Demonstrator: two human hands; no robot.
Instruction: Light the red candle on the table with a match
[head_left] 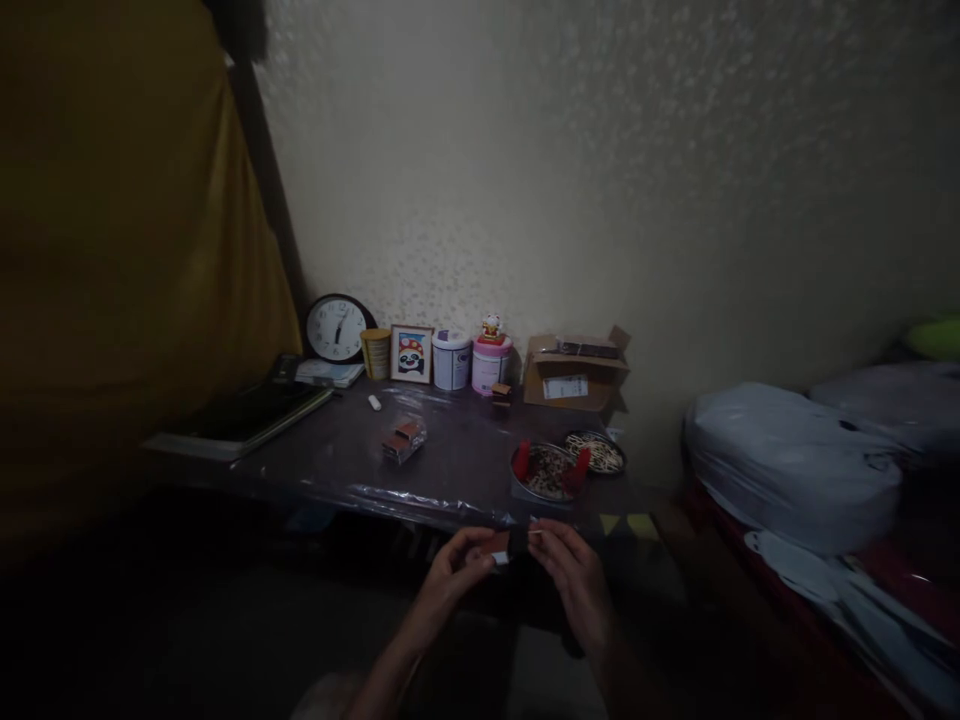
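Just in front of the table's near edge, my left hand (455, 572) grips a small brown matchbox (496, 546) between thumb and fingers. A pale end of the box shows toward me. My right hand (571, 572) is a short way to the right, its thumb and fingertips pinched on a thin pale matchstick (535, 531). The stick and the box are apart. Beyond my hands on the table stands a round bowl (534, 494) of small light and dark pieces, with red pieces (523, 459) at its sides. Behind it, a round dish (619, 466) holds many pale sticks.
On the plastic-covered table (457, 440) lies a clear-wrapped pack of brown boxes (404, 440). Along the wall stand a clock (335, 329), a panda picture (412, 355), two tubs (451, 362) and a cardboard box (568, 385). A yellow curtain (142, 200) hangs left; white bags (791, 465) lie right.
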